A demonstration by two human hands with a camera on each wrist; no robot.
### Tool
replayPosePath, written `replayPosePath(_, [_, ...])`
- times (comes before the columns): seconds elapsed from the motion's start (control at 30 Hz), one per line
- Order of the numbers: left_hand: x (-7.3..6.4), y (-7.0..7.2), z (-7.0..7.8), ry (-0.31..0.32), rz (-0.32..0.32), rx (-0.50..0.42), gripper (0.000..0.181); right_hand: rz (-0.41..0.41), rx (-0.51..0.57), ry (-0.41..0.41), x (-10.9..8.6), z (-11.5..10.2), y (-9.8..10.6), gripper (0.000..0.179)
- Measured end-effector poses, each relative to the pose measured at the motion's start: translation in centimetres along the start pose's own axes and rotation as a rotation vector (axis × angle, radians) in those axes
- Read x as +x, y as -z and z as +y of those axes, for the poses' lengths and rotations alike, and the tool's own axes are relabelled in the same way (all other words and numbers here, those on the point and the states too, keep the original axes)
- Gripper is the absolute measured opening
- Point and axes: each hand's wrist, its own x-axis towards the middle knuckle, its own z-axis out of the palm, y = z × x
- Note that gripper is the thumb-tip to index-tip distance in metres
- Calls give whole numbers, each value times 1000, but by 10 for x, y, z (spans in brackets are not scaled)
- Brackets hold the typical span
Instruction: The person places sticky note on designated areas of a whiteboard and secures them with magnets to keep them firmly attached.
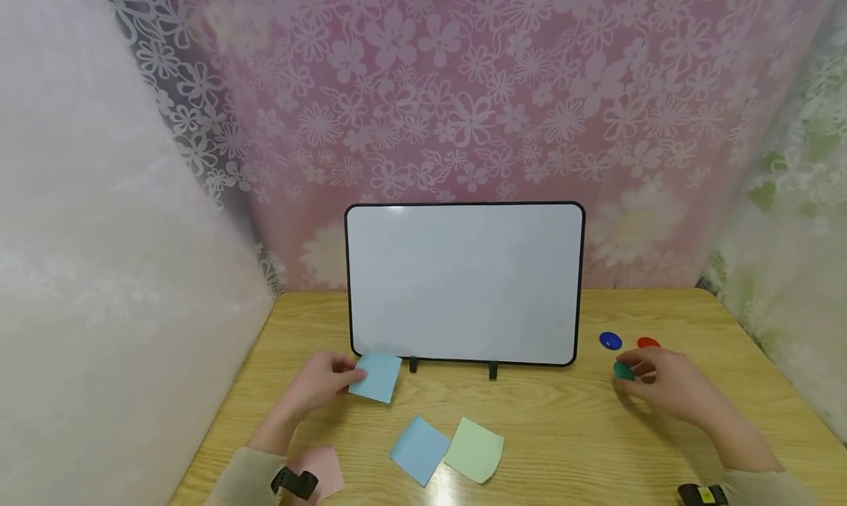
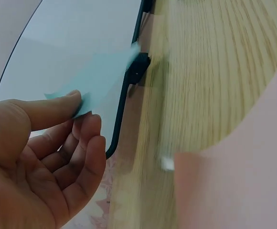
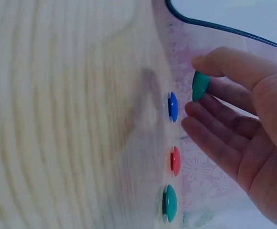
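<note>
Pink floral cloth point(image 1: 463, 87) is hanging behind a pale wooden desk point(image 1: 549, 432), where a black-framed rectangular whiteboard point(image 1: 463, 278) is standing on small black feet point(image 1: 492, 371). Work seems to be at an early stage: a light-blue square paper note point(image 1: 377, 377) and a green glossy round disc point(image 1: 624, 372) are being held, while a pink paper note point(image 1: 324, 471), a blue square paper note point(image 1: 419, 449) and a pale-green paper note point(image 1: 475, 451) are lying on the desk. A blue glossy round disc point(image 1: 610, 340), a red glossy round disc point(image 1: 648, 342) and a second green round disc point(image 3: 171, 203) are also resting there.

The left hand's point(image 1: 323, 381) grip is pinching the light-blue note between thumb and fingers; it is jutting beyond the fingertips across the whiteboard's lower left corner in the head view, whether touching being unclear. The right hand's point(image 1: 671, 388) grip is pinching the held green disc, which is sitting at the fingertips, near the blue disc.
</note>
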Motion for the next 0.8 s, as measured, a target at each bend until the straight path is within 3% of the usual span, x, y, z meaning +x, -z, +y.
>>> replayPosePath(0.43, [9,-13,5,18,30,-140,22,108,27,42,6,-15,-6,39])
replayPosePath(0.8, [13,-20,8,8,42,-148,23,167,102,123,15,-31,-8,39])
